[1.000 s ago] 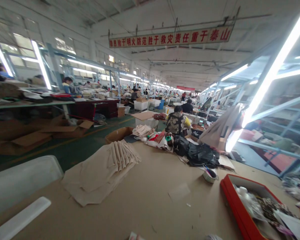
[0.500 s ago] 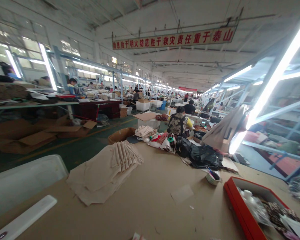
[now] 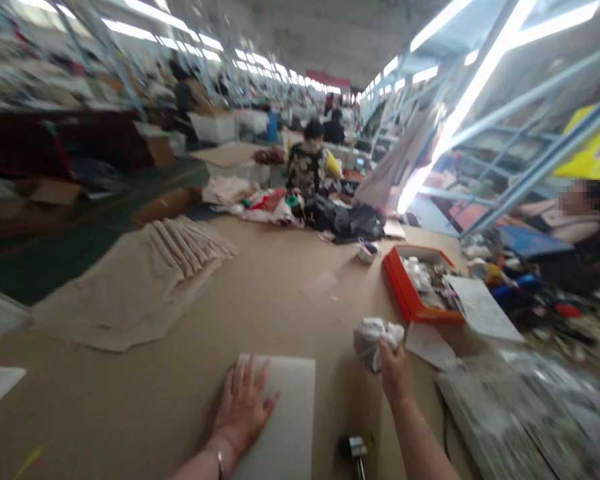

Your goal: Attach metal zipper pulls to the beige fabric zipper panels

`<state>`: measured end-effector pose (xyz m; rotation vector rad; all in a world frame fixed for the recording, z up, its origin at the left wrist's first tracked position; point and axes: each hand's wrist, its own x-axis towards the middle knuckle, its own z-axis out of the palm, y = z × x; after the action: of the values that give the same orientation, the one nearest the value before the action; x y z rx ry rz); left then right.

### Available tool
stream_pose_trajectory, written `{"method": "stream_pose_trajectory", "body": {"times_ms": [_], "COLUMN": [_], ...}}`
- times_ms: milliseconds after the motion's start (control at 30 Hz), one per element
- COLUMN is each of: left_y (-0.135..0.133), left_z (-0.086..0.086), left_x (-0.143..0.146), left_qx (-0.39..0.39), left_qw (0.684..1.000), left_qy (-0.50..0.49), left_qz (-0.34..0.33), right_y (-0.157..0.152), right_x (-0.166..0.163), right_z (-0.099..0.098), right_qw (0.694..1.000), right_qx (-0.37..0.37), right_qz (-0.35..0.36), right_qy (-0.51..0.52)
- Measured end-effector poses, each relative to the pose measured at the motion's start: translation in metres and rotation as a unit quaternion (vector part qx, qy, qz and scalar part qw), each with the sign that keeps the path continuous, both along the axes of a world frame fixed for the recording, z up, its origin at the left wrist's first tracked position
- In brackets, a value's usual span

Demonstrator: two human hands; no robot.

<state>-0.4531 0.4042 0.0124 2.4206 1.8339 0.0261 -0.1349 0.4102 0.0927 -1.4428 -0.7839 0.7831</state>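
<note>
My left hand (image 3: 244, 408) lies flat, fingers spread, on a white rectangular sheet or board (image 3: 291, 413) at the near side of the table. Held up to its right, a small clear plastic bag (image 3: 371, 341) with whitish contents is pinched in my right hand (image 3: 394, 368). What is inside the bag is too blurred to name. Between my forearms, low in the view, lies a hammer-like tool (image 3: 354, 447) with a metal head. An orange-red box (image 3: 401, 293) of white bottles and small bagged parts stands beyond my right hand.
Beige fabric pieces (image 3: 115, 287) lie stacked and fanned at the left of the table (image 3: 265, 293). Black material (image 3: 350, 220) and a small cup (image 3: 367, 252) are at the back. Plastic-wrapped stock (image 3: 535, 407) fills the near right. A person (image 3: 307, 160) sits beyond the table; another is at the right.
The view has turned right and down. Both forearms have come into view, the left hand resting on the white sheet, the right holding the plastic bag.
</note>
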Motion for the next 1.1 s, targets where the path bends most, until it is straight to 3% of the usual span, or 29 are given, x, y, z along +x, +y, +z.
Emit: {"method": "stream_pose_trajectory", "body": {"times_ms": [133,267,433,767,900,967,1067,1100], "left_y": [0.005,0.005,0.005,0.005,0.007,0.004,0.002,0.003], "left_z": [0.005,0.007,0.009,0.008,-0.002,-0.009,-0.014,-0.013], "left_x": [0.011,0.012,0.011,0.012,0.009,0.003,-0.004,-0.005], "left_qx": [-0.006,-0.018,-0.014,-0.009,0.002,0.006,-0.006,-0.013], "left_qw": [1.0,1.0,1.0,0.999,1.0,1.0,0.999,0.999], "left_qy": [0.014,0.002,0.002,0.014,0.002,-0.012,-0.039,-0.045], "left_qz": [-0.006,-0.021,-0.022,-0.029,-0.016,-0.004,0.015,0.005], "right_y": [-0.008,-0.018,-0.034,-0.034,-0.033,-0.037,-0.031,-0.021], "right_x": [0.013,0.007,-0.009,-0.016,-0.015,-0.014,-0.007,-0.006], "right_z": [-0.005,0.014,0.031,0.04,0.035,0.032,0.022,0.018], "right_qw": [0.992,0.956,0.924,0.915,0.923,0.936,0.969,0.971], "right_qx": [-0.04,0.075,0.077,0.066,0.035,0.005,-0.02,-0.019], "right_qz": [-0.099,-0.067,-0.059,-0.015,-0.032,-0.059,-0.116,-0.099], "right_qy": [0.061,0.274,0.37,0.399,0.383,0.347,0.217,0.215]}}
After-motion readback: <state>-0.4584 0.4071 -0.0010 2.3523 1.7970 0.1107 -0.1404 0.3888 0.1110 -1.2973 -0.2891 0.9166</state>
